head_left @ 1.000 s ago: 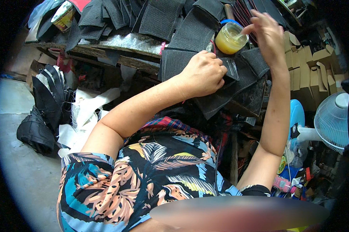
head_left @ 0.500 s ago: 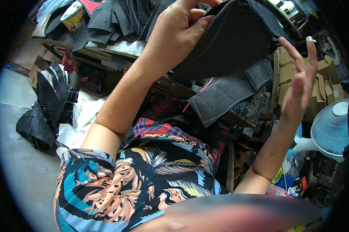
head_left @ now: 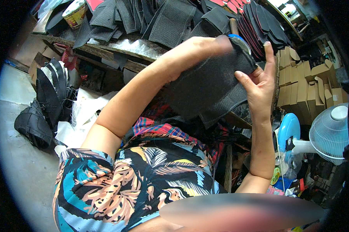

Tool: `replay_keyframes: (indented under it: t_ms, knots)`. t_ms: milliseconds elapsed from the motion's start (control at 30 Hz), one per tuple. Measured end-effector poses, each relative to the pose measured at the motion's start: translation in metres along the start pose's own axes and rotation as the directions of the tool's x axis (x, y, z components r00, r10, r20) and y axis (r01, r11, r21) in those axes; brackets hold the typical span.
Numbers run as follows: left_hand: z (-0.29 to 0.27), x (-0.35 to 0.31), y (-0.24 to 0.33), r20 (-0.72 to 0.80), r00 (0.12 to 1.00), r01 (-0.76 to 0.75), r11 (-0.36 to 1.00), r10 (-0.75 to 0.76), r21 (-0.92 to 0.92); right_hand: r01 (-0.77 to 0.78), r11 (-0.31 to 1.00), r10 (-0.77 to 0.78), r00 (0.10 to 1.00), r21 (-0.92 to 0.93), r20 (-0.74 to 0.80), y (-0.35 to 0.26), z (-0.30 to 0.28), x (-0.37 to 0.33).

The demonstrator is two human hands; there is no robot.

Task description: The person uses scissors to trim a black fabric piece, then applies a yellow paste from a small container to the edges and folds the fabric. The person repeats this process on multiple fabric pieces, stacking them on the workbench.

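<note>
I hold a dark grey felt-like fabric piece (head_left: 211, 83) up in front of me over the workbench. My left hand (head_left: 195, 48) grips its upper left edge from above. My right hand (head_left: 259, 77) meets its right edge, thumb pressed on the face and fingers stretched up behind it. Under the piece hangs another dark ribbed piece (head_left: 224, 108) off the bench edge. A round lid (head_left: 240, 40) of a jar shows just behind the fabric's top.
The wooden workbench (head_left: 116, 46) carries many dark cut pieces (head_left: 170, 19) and a stack of red-edged ones (head_left: 259, 23). A paper cup (head_left: 74, 13) stands far left. Black shoe uppers (head_left: 39, 112) lie on the floor left. Cardboard boxes (head_left: 310, 89) and a fan (head_left: 329, 131) stand right.
One second ago my right hand was at a jar of yellow liquid and my left pressed pieces on the bench. Since then my left lifted a fabric piece and my right hand took its edge.
</note>
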State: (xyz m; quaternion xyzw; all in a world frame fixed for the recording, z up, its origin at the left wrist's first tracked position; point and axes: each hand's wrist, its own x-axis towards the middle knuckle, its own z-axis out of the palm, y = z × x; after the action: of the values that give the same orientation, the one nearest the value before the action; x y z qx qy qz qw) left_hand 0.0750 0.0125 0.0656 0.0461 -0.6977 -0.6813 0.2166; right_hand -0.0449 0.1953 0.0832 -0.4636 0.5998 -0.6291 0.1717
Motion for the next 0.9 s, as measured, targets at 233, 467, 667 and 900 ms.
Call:
replay_keyframes:
  t_ms: [233,467,667,900]
  knots:
    - [0.01,-0.004,-0.001,0.118,0.976,0.201,0.96,-0.181,-0.196,0.348,0.648,-0.346,0.927,-0.678,0.145,-0.012,-0.021,0.008]
    - [0.011,-0.008,0.003,0.215,0.96,0.212,0.967,-0.179,-0.14,0.473,0.115,-0.369,0.837,-0.873,0.405,0.0,-0.026,0.015]
    - [0.01,-0.01,0.002,0.2,0.953,0.244,0.968,-0.228,-0.06,0.469,0.177,-0.419,0.831,-0.865,0.365,0.005,-0.023,0.012]
    - [0.006,-0.012,0.004,0.161,0.958,0.265,0.948,-0.238,-0.176,0.445,0.043,-0.345,0.847,-0.894,0.405,-0.003,-0.026,0.016]
